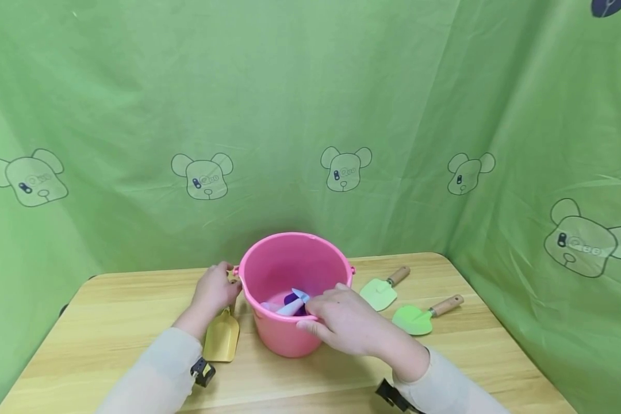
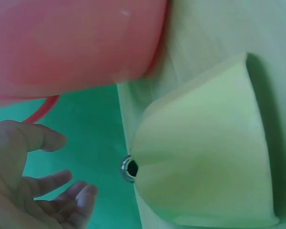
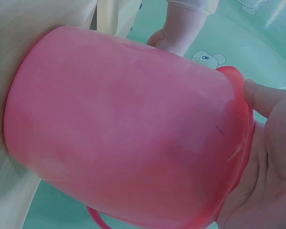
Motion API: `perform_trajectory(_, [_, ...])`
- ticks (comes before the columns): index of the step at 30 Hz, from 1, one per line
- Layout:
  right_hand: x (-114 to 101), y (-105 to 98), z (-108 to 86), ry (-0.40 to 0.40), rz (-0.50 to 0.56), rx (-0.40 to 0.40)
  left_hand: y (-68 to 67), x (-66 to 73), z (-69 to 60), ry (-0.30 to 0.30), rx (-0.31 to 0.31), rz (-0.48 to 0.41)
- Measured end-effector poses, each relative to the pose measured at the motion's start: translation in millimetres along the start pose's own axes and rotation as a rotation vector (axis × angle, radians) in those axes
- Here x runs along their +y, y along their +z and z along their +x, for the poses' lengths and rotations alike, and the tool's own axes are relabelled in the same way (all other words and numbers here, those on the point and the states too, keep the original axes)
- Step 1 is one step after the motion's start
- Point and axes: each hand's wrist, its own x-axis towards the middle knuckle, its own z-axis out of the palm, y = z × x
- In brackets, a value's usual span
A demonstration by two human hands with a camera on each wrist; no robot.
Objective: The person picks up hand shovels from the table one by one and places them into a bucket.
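Note:
A pink bucket stands upright on the table, with a white-handled piece, a light-blue piece and a dark purple piece inside. My right hand grips its near right rim, the thumb outside and the fingers over into it; the right wrist view has this hand at the rim too. At the bucket's left side is my left hand, beside the handle joint and above a yellow toy shovel. In the left wrist view its fingers are loosely bent with nothing between them, apart from the shovel.
Two green toy trowels with wooden handles lie right of the bucket: a pale one and a brighter one. Behind the wooden table hangs a green curtain with bear-head prints, close to its back edge.

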Motion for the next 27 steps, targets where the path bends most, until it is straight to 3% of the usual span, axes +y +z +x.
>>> perform_trajectory(17, [-1, -2, -0.2, 0.001, 0.001, -0.007, 13.7, -10.5, 7.4, -0.086, -0.070, -0.004])
perform_trajectory(27, [-1, -1, 0.0, 0.011, 0.002, -0.009, 18.8, -12.5, 10.4, -0.086, -0.079, 0.023])
